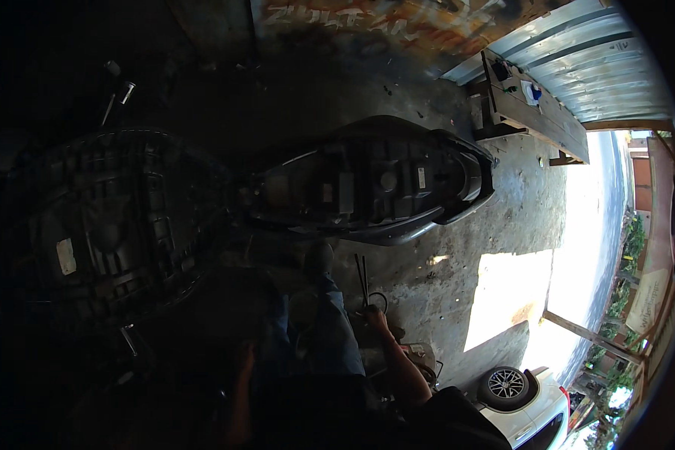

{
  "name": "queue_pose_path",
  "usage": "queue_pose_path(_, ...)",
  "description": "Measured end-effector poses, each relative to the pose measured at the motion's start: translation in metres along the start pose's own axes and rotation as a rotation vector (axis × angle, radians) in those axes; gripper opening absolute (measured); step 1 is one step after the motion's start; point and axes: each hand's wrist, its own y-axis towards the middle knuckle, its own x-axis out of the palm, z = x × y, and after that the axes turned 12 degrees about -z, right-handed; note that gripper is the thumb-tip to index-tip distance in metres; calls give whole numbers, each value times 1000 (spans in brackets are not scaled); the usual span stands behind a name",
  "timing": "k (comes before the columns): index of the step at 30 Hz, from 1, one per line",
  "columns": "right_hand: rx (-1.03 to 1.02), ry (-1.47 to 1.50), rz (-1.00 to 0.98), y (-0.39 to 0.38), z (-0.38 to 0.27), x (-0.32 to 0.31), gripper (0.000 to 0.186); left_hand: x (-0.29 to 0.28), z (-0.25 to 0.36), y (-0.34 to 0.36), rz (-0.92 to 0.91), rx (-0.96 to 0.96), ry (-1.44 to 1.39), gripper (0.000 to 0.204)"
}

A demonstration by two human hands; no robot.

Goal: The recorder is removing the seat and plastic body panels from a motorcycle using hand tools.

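While in right hand, slender rods

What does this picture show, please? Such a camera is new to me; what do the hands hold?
No machine arm here: a person works with two bare hands. The picture comes from a camera on the person's head, looking down; its wide lens bends straight edges near the rim. The right hand holds two thin dark rods; the left hand is low in shadow, and I cannot tell whether it holds anything. Above the grey floor is a long, dark, hollow vehicle body, with a ribbed dark panel at the left. Small items lie on a wooden table at the upper right; a white car is at the lower right.
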Motion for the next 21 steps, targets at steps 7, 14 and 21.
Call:
queue_pose_path(7, 569, -61, -424, 112, 26, 0, 22, 94, -23, -4, 48, -158, 402, 42)
queue_pose_path(14, 689, -238, -402, 204, 162, 63, 35, 136, -58, 19, -84, -163, 195, 40)
queue_pose_path(21, 179, -286, 162, 253, 223, 105, 33, 136, -103, 55, -109, -215, 384, 48)
